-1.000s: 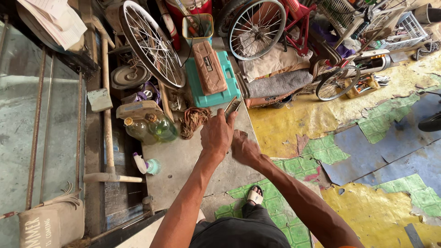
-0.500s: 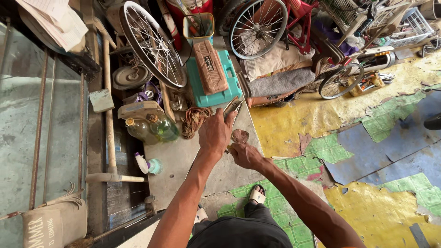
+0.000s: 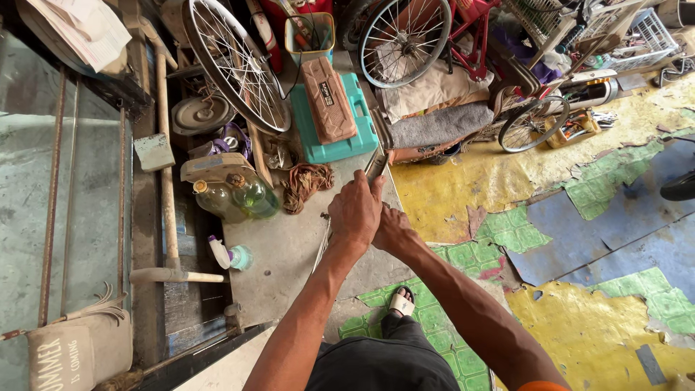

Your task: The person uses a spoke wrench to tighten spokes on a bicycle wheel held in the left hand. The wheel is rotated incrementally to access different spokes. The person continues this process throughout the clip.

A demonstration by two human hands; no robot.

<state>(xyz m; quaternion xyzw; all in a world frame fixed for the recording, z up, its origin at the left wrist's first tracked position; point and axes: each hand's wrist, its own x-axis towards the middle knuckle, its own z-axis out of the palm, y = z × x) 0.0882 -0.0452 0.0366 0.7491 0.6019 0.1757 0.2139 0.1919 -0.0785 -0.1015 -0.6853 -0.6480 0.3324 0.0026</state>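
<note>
The left hand [image 3: 355, 210] is clenched around one flat grey metal tool [image 3: 376, 165]; the right hand [image 3: 392, 228], curled, touches it. Two bicycle wheels [image 3: 230, 61] stand behind.

Cluttered bicycle-repair workshop: spoked wheels [image 3: 235, 65], toolboxes [image 3: 329, 108].

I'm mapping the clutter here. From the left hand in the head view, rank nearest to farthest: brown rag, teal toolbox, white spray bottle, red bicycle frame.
From the left hand:
1. Brown rag, just left.
2. Teal toolbox, above.
3. White spray bottle, left, slightly lower.
4. Red bicycle frame, top right.
</note>
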